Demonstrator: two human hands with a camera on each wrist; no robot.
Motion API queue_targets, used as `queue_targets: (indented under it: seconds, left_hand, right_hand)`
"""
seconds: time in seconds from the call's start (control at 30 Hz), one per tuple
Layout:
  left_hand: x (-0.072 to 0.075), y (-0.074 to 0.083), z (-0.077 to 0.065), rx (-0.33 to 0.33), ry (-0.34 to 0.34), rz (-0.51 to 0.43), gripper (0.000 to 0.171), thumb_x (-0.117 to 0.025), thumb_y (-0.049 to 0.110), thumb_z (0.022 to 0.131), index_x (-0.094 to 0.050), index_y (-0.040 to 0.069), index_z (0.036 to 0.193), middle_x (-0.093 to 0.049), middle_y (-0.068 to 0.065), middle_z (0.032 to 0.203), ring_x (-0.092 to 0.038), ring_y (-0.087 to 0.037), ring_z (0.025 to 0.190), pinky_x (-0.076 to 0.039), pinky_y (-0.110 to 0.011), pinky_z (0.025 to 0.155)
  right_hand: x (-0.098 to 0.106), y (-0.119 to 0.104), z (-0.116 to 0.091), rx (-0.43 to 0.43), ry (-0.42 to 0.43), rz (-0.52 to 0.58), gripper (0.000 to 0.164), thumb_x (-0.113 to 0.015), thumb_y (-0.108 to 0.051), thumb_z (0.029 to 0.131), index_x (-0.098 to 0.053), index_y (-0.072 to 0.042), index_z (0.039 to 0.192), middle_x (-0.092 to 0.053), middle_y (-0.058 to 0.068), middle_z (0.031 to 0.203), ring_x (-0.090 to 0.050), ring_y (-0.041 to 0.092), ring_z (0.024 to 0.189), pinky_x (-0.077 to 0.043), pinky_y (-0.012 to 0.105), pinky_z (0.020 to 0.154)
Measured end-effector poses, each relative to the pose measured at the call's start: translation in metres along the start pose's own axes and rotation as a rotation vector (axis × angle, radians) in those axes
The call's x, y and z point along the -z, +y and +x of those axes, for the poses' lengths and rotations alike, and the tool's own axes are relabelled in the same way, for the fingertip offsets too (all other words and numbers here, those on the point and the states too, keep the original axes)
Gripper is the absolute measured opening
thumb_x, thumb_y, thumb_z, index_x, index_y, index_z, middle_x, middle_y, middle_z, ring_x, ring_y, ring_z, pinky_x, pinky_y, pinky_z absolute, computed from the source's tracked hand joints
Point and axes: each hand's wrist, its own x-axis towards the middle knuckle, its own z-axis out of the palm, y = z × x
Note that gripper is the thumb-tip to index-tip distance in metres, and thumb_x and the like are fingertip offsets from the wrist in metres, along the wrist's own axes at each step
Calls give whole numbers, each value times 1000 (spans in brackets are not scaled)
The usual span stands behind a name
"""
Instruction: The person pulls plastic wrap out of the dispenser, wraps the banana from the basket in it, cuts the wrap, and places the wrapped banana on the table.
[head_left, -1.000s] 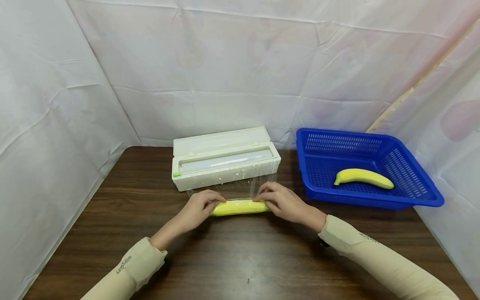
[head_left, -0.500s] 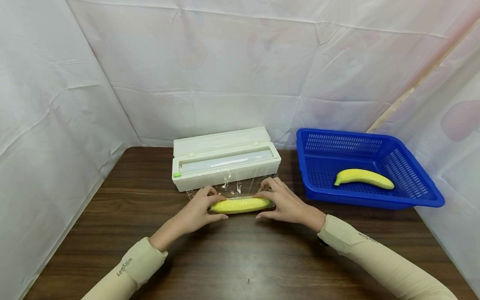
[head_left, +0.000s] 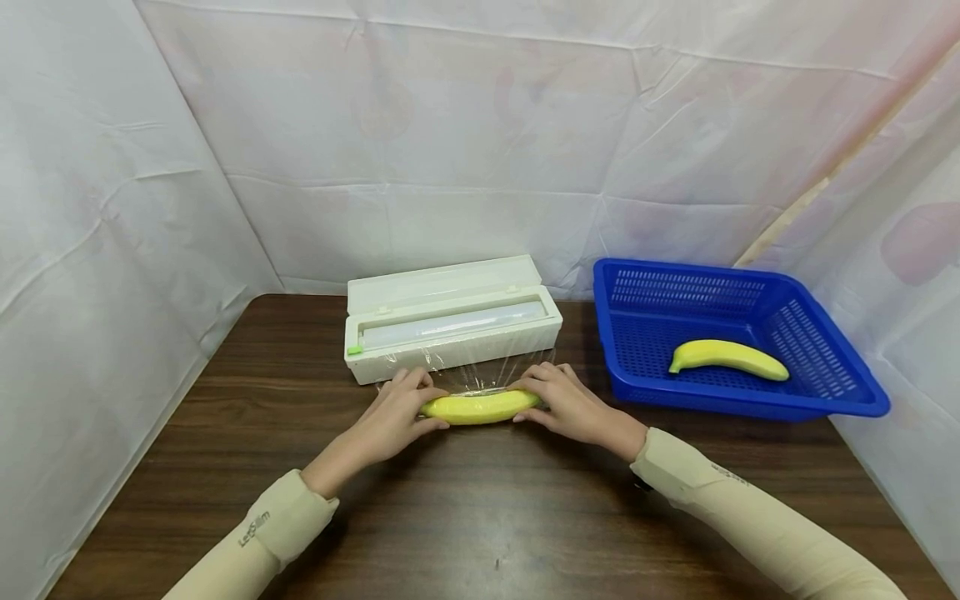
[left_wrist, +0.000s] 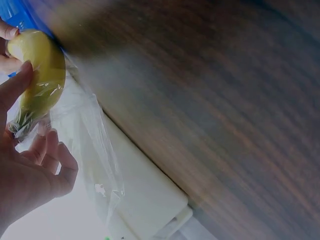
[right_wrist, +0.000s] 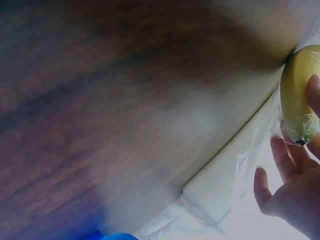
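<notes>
A yellow banana point(head_left: 480, 407) lies crosswise in front of the white dispenser box, with clear plastic wrap point(left_wrist: 92, 130) around it. My left hand point(head_left: 395, 414) grips its left end between thumb and fingers. At the other end my right hand point(head_left: 566, 404) holds it the same way. Creased film stretches from the banana back to the cling film box point(head_left: 450, 354), whose lid stands up and whose roll point(head_left: 457, 323) shows inside. Wrap clings to the banana's tip point(right_wrist: 300, 141) in the right wrist view.
A blue plastic basket point(head_left: 611, 354) stands at the right, with a second banana point(head_left: 727, 357) in it. The brown wooden table point(head_left: 480, 517) is bounded by white cloth walls point(head_left: 450, 125) at the back and sides.
My thumbs have gone from behind the banana to its near side, and both hands grip its ends again. The banana has turned and sits slightly farther back; the film behind it is tauter.
</notes>
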Motion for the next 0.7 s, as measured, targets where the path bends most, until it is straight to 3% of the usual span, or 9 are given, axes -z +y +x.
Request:
queue_targets:
  seconds: [0.17, 0.37, 0.57, 0.7]
  left_hand:
    - [1, -1, 0, 21, -17, -12, 48, -83, 32, 92, -74, 5, 131, -60, -2, 110, -46, -18, 95, -39, -34, 77]
    - [0, -5, 0, 53, -27, -33, 49, -80, 33, 94, -72, 3, 131, -64, -2, 107, -50, -18, 96, -41, -36, 78]
    - [-2, -9, 1, 100, -1, -103, 46, -79, 32, 96, -69, 4, 131, -71, -9, 124, -61, -31, 116, -49, -54, 96]
    - [-3, -11, 3, 149, 23, -152, 42, -80, 31, 95, -68, 6, 127, -73, -8, 121, -62, -29, 111, -49, -52, 94]
  right_hand:
    - [2, 0, 2, -35, -26, 47, 42, -83, -33, 92, -74, -11, 127, -73, 2, 114, -66, 22, 108, -45, 42, 87]
    - [1, 2, 6, -85, -20, 116, 44, -83, -28, 93, -69, -4, 127, -74, 8, 118, -68, 26, 110, -50, 49, 91]
    - [-2, 8, 7, -86, 3, 156, 42, -83, -23, 94, -61, -2, 124, -72, 10, 110, -70, 23, 99, -58, 43, 85]
    - [-2, 8, 8, -105, -1, 193, 41, -80, -19, 96, -57, 0, 124, -71, 12, 112, -70, 23, 100, -58, 42, 85]
